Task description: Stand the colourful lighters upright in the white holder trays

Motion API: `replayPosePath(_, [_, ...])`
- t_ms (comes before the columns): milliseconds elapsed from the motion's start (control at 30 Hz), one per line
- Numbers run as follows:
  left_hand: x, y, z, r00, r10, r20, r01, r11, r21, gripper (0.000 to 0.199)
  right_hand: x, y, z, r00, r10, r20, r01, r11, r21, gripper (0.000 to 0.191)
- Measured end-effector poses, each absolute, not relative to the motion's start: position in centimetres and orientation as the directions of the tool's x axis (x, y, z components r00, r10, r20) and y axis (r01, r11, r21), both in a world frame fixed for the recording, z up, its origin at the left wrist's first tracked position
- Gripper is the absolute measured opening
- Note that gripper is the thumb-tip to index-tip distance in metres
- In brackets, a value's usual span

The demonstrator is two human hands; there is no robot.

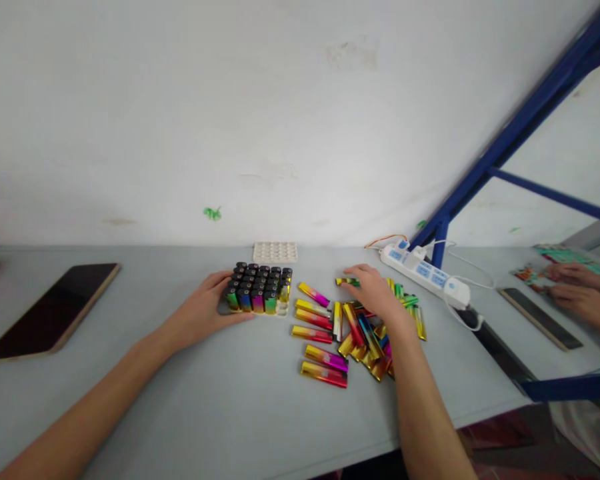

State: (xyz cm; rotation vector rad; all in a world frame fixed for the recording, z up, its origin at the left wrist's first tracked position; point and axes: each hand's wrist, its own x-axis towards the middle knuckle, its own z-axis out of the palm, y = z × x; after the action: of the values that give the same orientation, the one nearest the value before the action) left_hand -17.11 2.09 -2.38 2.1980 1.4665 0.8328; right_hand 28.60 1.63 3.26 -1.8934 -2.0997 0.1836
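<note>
A white tray (281,310) holds several rows of upright lighters (258,293) with black ends and shiny multicoloured bodies. My left hand (207,303) is wrapped around the tray's left side, fingers behind it and thumb along the front edge. Some holes at the tray's right front corner show no lighter. My right hand (373,290) is over the far part of a loose pile of lighters (365,333), its fingertips closed around a green and gold lighter (344,282). Between tray and pile, several gold, red and purple lighters (313,333) lie flat.
Behind the filled tray, a second white tray (275,251) lies by the wall. A power strip (425,272) with cables is beyond the pile, near a blue metal frame (443,230). A tablet-like dark device (55,307) lies left. Another person's hands (583,283) work at far right.
</note>
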Motion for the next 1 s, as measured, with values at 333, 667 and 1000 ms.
replayPosePath(333, [-16.7,1.5,-1.8,0.334,0.911,0.24,0.707,-0.411,0.576,0.095,25.4,1.6,4.2,-0.034,0.971,0.237,0.752,0.181,-0.634,0.021])
replayPosePath(667, [-16.2,0.9,-1.2,0.33,0.906,0.264,0.656,-0.421,0.626,0.093,18.3,-1.0,5.0,0.098,0.962,0.254,0.245,0.224,-0.943,0.055])
replayPosePath(1000, [-16.2,0.8,-1.5,0.328,0.9,0.287,0.65,-0.436,0.622,0.093,17.1,-1.2,4.8,-0.022,0.985,0.17,0.132,0.172,-0.976,0.073])
